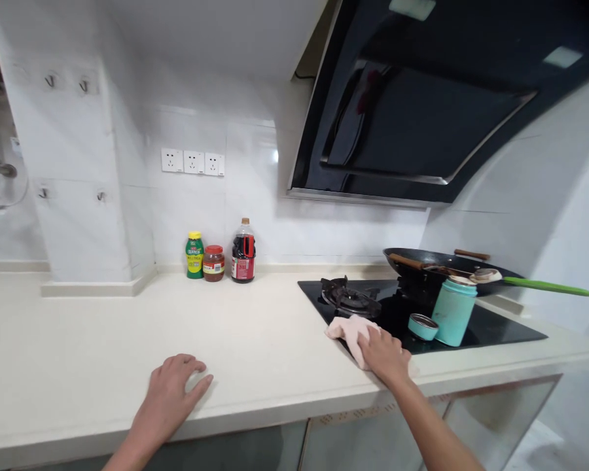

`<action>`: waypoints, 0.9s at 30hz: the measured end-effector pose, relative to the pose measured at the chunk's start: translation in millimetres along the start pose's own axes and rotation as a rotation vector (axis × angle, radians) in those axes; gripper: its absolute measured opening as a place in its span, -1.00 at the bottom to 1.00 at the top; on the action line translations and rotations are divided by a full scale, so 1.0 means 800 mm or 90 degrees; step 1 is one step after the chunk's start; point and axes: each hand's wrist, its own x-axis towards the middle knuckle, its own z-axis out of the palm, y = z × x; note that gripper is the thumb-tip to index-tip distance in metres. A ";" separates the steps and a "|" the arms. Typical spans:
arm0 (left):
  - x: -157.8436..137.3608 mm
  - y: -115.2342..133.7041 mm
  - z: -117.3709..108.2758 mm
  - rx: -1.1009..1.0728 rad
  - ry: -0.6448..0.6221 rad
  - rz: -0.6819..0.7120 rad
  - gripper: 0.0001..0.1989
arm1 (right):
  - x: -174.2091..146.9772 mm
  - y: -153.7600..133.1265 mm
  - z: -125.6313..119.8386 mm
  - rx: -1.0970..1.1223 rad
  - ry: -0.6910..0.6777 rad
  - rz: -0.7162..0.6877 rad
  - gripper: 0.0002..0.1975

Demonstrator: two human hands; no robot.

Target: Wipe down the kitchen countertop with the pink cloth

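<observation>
My right hand (pixel 385 355) presses a pale pink cloth (pixel 352 330) onto the front left corner of the black glass gas stove (pixel 397 327), fingers closed over it. Part of the cloth lies under the palm and is hidden. Just right of that hand stand a small turquoise cup-like lid (pixel 423 326) and a turquoise flask (pixel 455 313), both on the stove. My left hand (pixel 174 392) is over the front of the cream countertop (pixel 255 340), holding nothing, with thumb and fingers apart. Behind the cloth is the left burner (pixel 351 297).
A wok (pixel 451 261) with wooden handles sits on the right burner. A green-handled utensil (pixel 544 284) sticks out rightward. Along the wall stand a green bottle (pixel 194 256), a red-lidded jar (pixel 214 265) and a dark sauce bottle (pixel 244 255). A range hood (pixel 422 118) slopes overhead.
</observation>
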 end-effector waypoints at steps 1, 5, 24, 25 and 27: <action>0.001 -0.001 0.001 0.003 0.000 0.001 -0.67 | 0.002 -0.007 0.003 -0.016 -0.018 -0.003 -0.40; 0.004 -0.002 0.004 0.025 -0.002 0.009 -0.66 | 0.017 -0.027 0.001 -0.049 -0.095 0.001 -0.27; 0.008 -0.013 0.003 0.054 -0.033 0.014 -0.61 | -0.157 -0.096 -0.044 0.234 -0.182 -0.559 -0.68; 0.008 -0.014 0.003 0.055 -0.036 0.014 -0.60 | -0.152 -0.074 -0.048 0.241 -0.163 -0.537 -0.72; 0.008 -0.012 0.004 0.061 -0.040 0.016 -0.60 | -0.140 -0.027 -0.057 0.262 -0.135 -0.452 -0.74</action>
